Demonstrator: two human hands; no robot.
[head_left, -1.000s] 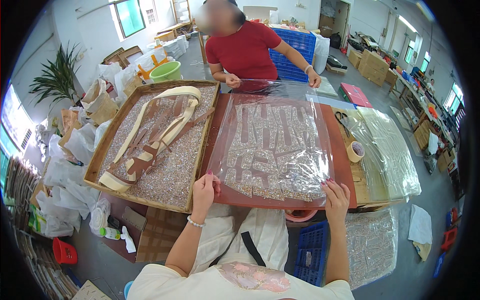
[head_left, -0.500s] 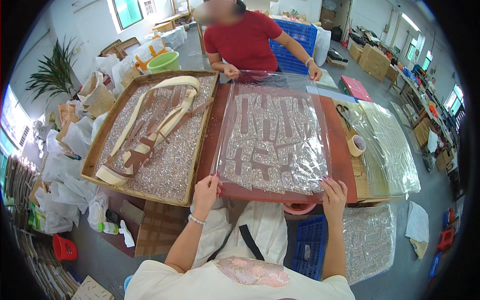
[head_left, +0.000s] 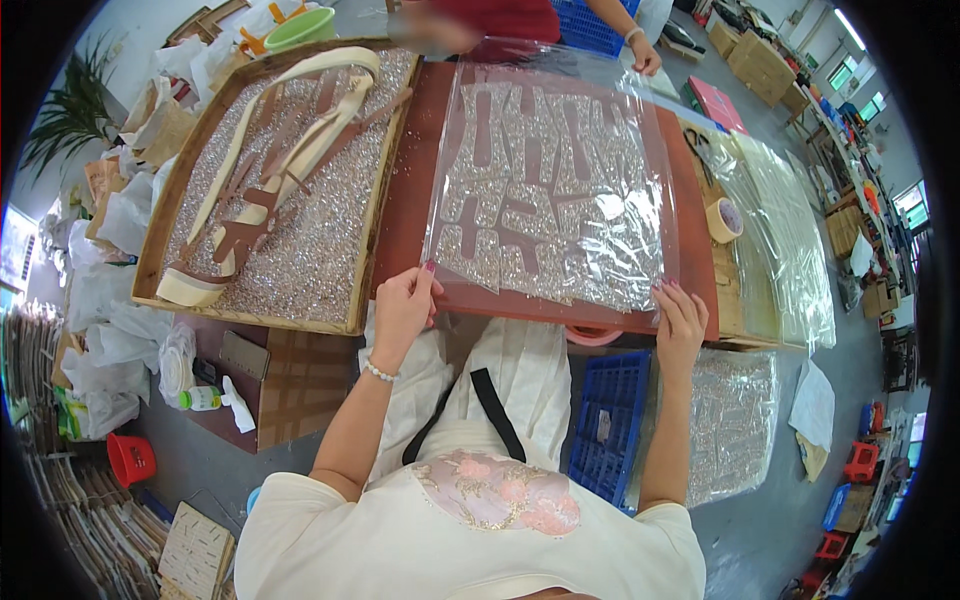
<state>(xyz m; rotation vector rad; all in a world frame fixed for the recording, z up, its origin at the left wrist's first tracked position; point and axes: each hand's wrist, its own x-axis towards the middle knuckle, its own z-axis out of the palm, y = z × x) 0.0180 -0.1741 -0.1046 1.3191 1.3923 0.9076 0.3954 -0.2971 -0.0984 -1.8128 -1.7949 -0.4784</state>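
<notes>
A clear plastic sheet [head_left: 592, 62] lies over glittery rhinestone-covered cut pieces [head_left: 575, 225] on a red-brown board [head_left: 405, 190]. My left hand [head_left: 407, 303] pinches the sheet's near left corner between thumb and fingers. At the near right corner, my right hand [head_left: 680, 315] grips the sheet's edge with bent fingers; its thumb is mostly hidden. Across the table, a co-worker's hand [head_left: 645, 55] is at the far right corner of the sheet. Light glares off the sheet's right part.
Left of the board stands a shallow wooden tray [head_left: 375, 210] of loose rhinestones, with a cream strip [head_left: 215, 200] and brown cut-outs inside. A tape roll [head_left: 724, 220], scissors [head_left: 697, 145] and stacked clear sheets [head_left: 785, 240] lie right. Blue crates [head_left: 608, 410] stand below.
My view has tilted downward, so the table sits higher in the picture. The co-worker leans further over the far edge. Both my hands still hold the sheet's near corners.
</notes>
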